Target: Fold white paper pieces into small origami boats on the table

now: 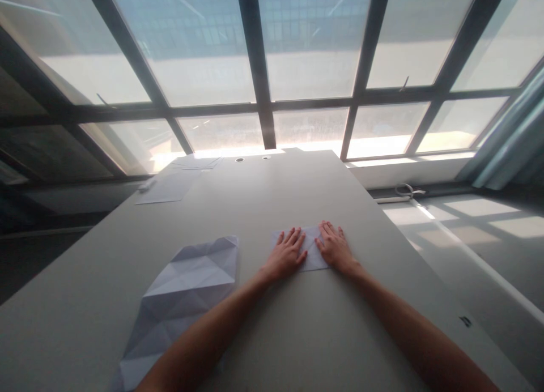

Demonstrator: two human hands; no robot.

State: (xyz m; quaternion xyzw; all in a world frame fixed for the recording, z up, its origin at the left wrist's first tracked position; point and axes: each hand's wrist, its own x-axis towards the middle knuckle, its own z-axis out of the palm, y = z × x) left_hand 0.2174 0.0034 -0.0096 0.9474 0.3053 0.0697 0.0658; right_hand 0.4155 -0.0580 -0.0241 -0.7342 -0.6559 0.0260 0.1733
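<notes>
Item under work: a folded white paper, lying flat on the table ahead of the person, between and partly beneath both hands. Faint diagonal lines show on its exposed middle.

Left hand: laid over the paper's left part, fingers extended and slightly spread, gripping nothing. Right hand: laid over the right part, fingers likewise extended and gripping nothing. The hands stand apart. How hard either one presses cannot be told.

Assessment: the step in hand appears to be flattening the piece. For sound work, one hand should anchor the paper while the other runs along each fold with firm, even pressure, from the centre outward. Edges should be checked for alignment before a crease is set hard; a skewed fold is difficult to correct cleanly. Dragging sideways risks shifting the layers or wrinkling the thin sheet. The corners under the fingers are partly hidden and warrant inspection.

Surroundings: a larger creased sheet lies to the left, partly behind the left forearm; that arm should clear it during any stroke.
</notes>
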